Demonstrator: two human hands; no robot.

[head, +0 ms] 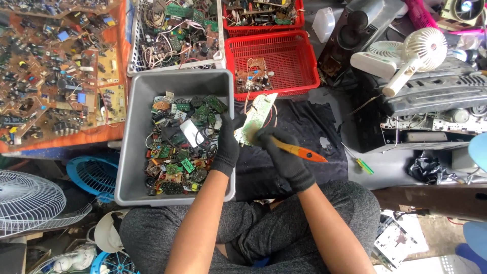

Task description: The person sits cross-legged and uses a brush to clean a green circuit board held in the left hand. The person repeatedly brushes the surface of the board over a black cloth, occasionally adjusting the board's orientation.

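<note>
Both my hands wear black gloves. My left hand (227,144) grips the near edge of a pale circuit board (257,115) with wires, held tilted over a black cloth (304,127). My right hand (284,155) holds an orange-handled tool (299,150), its tip hidden under my fingers against the board's near end. A grey plastic bin (133,127) full of small green circuit boards and parts sits just left of my left hand.
Red baskets (294,56) with boards stand behind; a white crate (137,40) of wires is beside them. An orange tray (109,133) of brown boards lies far left. White handheld fans (416,53), stereo chassis and a green screwdriver (362,165) are right. Fan grilles lie lower left.
</note>
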